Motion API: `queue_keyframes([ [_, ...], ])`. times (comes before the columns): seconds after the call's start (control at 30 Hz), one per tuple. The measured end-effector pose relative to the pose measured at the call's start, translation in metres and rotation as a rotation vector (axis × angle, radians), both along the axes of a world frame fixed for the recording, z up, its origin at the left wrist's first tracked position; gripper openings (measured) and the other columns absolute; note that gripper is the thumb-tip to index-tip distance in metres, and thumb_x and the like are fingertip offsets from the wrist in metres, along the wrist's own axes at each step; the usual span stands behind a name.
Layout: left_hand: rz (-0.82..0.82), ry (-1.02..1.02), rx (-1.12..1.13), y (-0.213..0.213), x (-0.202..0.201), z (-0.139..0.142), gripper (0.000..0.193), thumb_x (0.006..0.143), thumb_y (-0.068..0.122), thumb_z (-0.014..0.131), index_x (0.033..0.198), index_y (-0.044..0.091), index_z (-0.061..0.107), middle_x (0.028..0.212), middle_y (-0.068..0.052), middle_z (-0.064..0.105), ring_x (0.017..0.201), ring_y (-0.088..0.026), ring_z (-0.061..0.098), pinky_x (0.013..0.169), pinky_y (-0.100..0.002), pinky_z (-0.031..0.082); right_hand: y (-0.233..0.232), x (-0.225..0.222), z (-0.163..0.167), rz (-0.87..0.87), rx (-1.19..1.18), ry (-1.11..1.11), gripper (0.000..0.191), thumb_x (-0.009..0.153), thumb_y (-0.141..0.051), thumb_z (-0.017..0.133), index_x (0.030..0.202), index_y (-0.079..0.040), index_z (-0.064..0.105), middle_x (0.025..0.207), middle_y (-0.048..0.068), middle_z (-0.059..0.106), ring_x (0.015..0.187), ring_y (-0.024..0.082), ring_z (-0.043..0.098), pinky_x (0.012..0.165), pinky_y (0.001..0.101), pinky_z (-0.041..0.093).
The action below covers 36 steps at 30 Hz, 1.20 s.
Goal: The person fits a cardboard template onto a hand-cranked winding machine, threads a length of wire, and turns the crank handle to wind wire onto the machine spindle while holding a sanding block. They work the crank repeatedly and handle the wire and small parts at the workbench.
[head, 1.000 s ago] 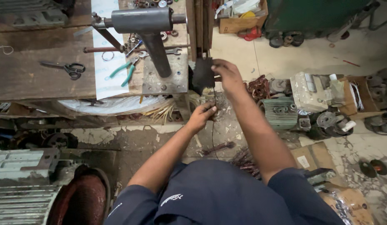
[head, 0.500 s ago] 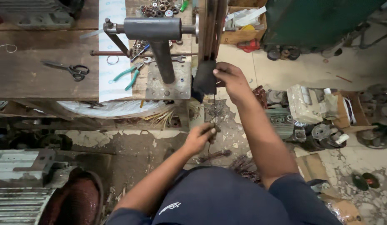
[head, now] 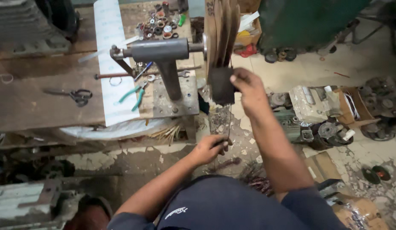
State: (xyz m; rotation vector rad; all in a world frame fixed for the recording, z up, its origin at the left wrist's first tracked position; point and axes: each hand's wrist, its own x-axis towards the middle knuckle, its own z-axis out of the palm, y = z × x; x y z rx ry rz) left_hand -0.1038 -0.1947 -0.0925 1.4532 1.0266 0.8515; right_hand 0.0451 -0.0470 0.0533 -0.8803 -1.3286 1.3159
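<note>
My right hand point(head: 248, 88) grips the dark block point(head: 221, 86) at the lower end of a wooden winding former point(head: 222, 32) mounted on the shaft of a grey metal winding stand point(head: 164, 57). My left hand point(head: 210, 148) is below it, fingers pinched on a thin wire point(head: 229, 119) that runs up toward the former. The stand is bolted on a metal plate point(head: 183, 100) at the edge of the wooden workbench point(head: 40, 93).
On the bench lie black scissors point(head: 72, 95), green-handled pliers point(head: 136, 93), a spanner and small rings on white paper. Motor parts point(head: 317, 115), cardboard boxes and a green cabinet point(head: 308, 21) crowd the cracked floor at right. A motor housing point(head: 31, 204) sits lower left.
The view has shifted down and closer. My left hand has dropped lower beneath the former, drawing the wire down. My right hand stays on the dark block.
</note>
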Motion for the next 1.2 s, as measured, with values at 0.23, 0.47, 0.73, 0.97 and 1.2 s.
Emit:
queue_keyframes([
  [0.23,0.736,0.484,0.365,0.063,-0.136,0.001,0.025,0.083,0.019,0.082,0.103,0.009,0.073,0.098,-0.012,0.073,0.095,-0.030,0.067,0.089,-0.041,0.053,-0.003,-0.010,-0.043,-0.118,0.254,-0.244,0.010,0.104,-0.006,0.060,0.095,-0.001,0.057,0.082,-0.002,0.050,0.080,0.009,0.045,0.072,0.0255,0.039],
  [0.47,0.792,1.171,0.552,0.133,-0.337,0.061,0.118,0.053,0.047,0.095,0.149,0.003,0.042,0.154,-0.026,0.038,0.144,-0.055,0.028,0.114,-0.072,0.017,-0.021,-0.016,-0.070,-0.306,0.433,-0.527,0.009,0.103,-0.008,0.061,0.102,0.001,0.060,0.083,0.008,0.058,0.078,0.012,0.054,0.071,0.0308,0.045],
  [0.73,0.523,1.350,0.596,0.211,-0.374,0.061,0.041,0.092,0.045,0.081,0.109,0.010,0.070,0.109,-0.014,0.072,0.114,-0.039,0.067,0.119,-0.058,0.045,-0.042,-0.029,-0.101,-0.456,0.271,-0.531,0.013,0.104,-0.011,0.065,0.103,0.001,0.062,0.084,0.013,0.062,0.076,0.021,0.056,0.071,0.0347,0.047],
  [0.97,0.587,1.337,0.584,0.221,-0.374,0.063,0.020,0.079,0.036,0.076,0.087,0.018,0.077,0.080,-0.014,0.072,0.075,-0.038,0.070,0.067,-0.048,0.056,-0.052,-0.028,-0.121,-0.419,0.167,-0.593,0.016,0.105,-0.014,0.063,0.109,0.001,0.063,0.090,0.019,0.066,0.081,0.029,0.064,0.078,0.0368,0.051],
  [1.2,0.618,1.474,0.444,0.153,-0.333,0.051,0.025,0.087,0.037,0.069,0.081,0.014,0.077,0.081,-0.016,0.073,0.077,-0.037,0.071,0.068,-0.049,0.056,-0.096,-0.017,-0.157,-0.364,0.227,-0.544,0.021,0.100,-0.015,0.063,0.116,-0.001,0.065,0.099,0.023,0.071,0.091,0.036,0.071,0.082,0.0408,0.054],
])
